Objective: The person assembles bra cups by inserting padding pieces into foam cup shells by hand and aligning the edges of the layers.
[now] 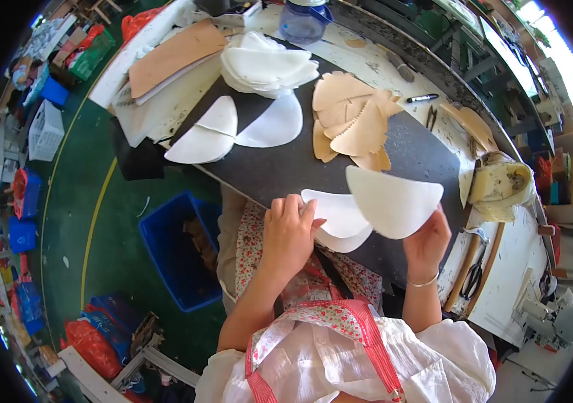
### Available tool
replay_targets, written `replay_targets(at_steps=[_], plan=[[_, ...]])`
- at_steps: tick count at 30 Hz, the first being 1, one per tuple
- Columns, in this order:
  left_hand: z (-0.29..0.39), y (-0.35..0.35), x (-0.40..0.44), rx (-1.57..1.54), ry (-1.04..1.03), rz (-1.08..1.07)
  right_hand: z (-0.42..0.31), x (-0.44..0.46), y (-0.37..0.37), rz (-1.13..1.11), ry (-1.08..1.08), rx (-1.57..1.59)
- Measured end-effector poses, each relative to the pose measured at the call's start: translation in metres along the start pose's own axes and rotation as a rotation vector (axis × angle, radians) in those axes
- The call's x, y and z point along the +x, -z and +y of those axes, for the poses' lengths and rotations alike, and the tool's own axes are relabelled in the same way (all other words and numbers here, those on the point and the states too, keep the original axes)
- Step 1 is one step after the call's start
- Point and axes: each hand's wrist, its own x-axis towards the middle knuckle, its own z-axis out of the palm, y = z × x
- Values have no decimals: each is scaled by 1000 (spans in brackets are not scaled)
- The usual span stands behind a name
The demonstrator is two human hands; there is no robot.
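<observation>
My left hand (288, 232) pinches the left edge of a white half-round piece (335, 213), which overlaps a second white piece (344, 242) at the table's front edge. In my right hand (429, 240) is a larger-looking white half-round piece (394, 201), raised and gripped at its lower right edge. Beyond my hands, tan pieces with zigzag edges (354, 121) lie in a loose heap on the dark board (273, 168). To their left is a stack of white half-round pieces (263, 64), with more white pieces (209, 134) fanned out nearer to me.
A brown sheet (175, 59) lies at the far left, and a plastic jug (304, 21) stands at the back. At right are a pen (422, 98), black scissors (472, 279) and a yellowish roll-shaped object (501, 185). A blue bin (172, 258) stands on the floor at left.
</observation>
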Motion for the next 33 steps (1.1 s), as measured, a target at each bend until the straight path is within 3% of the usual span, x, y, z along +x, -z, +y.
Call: replay_targets(at_steps=[1,4,5,8,11,13,14,16,17,18,19,20,22,23,26,27,28,30,31,33], plan=[[-3,5,-1,-14,11,-2,9,-1,-5,-22,-46,25],[-7,1,-1,-516,38,172,29,-7,-18,-6,-149,-55],[1,-7,-3,-1048,330,86,35,-9,-15,29,-192,-47],[16,-31,0,-1281,519,274,37,-7,3,41,-311,2],[14,-29,6,-980,472,191,18,0,15,54,-338,-121],[13,-46,10,-850,463,300,-2,7,7,23,-393,-147],[12,-51,10,-830,400,340,-18,17,33,16,-266,-327],[18,-42,19,-261,467,-147,-9,55,36,7,1,-934],[18,-50,16,-145,414,118,-7,70,29,73,165,-1325],[21,-56,14,-28,328,367,0,97,38,-58,229,-1464],[27,-56,15,98,382,322,16,108,25,-184,311,-1632],[27,-56,16,126,331,414,32,115,4,-306,401,-1803],[25,-61,15,191,238,583,65,117,-25,-381,640,-2206],[26,-66,15,140,249,503,76,124,-23,-355,640,-2338],[22,-73,11,90,233,565,81,130,-34,-389,296,-2474],[23,-68,11,19,246,537,73,141,-18,-490,347,-2371],[22,-60,17,-126,191,436,65,142,-17,-455,358,-2352],[16,-52,43,-423,67,230,48,162,9,-312,152,-2035],[16,-109,76,-71,34,469,37,165,15,-221,122,-1889],[10,-134,104,-120,-51,393,22,152,16,-106,195,-1714]])
